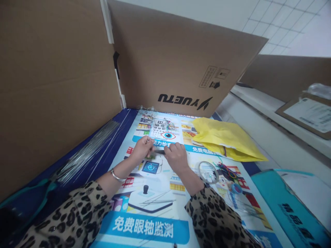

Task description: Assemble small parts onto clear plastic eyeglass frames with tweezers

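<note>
Right hand (177, 156) closed around a dark slim tool (159, 151), its visible end pointing left; exact type too small to tell. Left hand (142, 148) just left of it, thumb and fingertips drawn together; cannot tell whether anything thin is pinched there. Tool sits between the two hands, over the middle of the printed sheet (157, 225). Metal bangle (118, 176) on left wrist; both sleeves leopard-patterned.

Left side: bundle of thin straight wires (89, 148) lying on the dark blue surface; teal-handled pliers (46, 187) at its near end, partly in shadow. Far part of sheet: tangle of fine wiry pieces (148, 115), details blurred. Right of right forearm: round clear dish (208, 172), with coloured cords (227, 171) just beside it on the right. Yellow bag (227, 139) at far right, overlapping the sheet edge; teal box (287, 206) at near right. Cardboard panels stand along left and far sides, the far panel (181, 65) printed with upside-down lettering
</note>
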Demonstrator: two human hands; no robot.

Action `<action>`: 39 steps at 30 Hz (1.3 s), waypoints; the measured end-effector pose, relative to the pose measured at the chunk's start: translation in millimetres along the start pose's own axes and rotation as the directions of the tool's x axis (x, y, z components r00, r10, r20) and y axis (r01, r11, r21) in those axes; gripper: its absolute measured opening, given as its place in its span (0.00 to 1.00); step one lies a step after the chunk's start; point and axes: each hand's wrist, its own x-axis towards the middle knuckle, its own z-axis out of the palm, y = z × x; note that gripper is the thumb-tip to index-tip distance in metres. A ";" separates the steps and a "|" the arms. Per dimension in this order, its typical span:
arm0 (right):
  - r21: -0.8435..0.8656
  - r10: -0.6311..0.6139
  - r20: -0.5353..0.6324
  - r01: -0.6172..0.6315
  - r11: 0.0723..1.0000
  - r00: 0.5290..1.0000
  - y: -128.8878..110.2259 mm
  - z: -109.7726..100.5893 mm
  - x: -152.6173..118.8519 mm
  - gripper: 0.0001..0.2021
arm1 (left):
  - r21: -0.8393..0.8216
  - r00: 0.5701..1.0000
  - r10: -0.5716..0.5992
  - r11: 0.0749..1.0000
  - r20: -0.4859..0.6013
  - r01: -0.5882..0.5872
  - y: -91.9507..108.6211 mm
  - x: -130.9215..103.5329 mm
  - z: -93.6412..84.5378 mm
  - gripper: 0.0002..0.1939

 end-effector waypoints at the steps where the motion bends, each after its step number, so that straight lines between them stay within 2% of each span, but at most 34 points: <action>1: -0.003 0.001 -0.001 -0.001 1.000 1.000 0.0 -0.1 0.1 0.04 | -0.003 1.000 -0.003 1.000 0.000 0.003 0.2 -0.2 0.1 0.12; 30: 0.019 0.004 0.018 -0.004 1.000 1.000 0.6 6.3 -2.6 0.04 | -0.008 0.998 0.066 0.998 0.005 -0.066 5.7 -6.2 3.6 0.11; 34: 0.025 0.027 0.079 -0.029 0.999 0.997 0.6 4.9 -3.4 0.05 | -0.023 0.994 0.110 0.994 0.008 -0.110 5.4 -6.4 4.1 0.10; 39: 0.063 0.052 0.248 -0.070 0.996 0.967 -1.6 -2.2 -1.2 0.06 | -0.005 0.987 0.162 0.987 0.023 -0.162 4.8 -5.4 3.7 0.09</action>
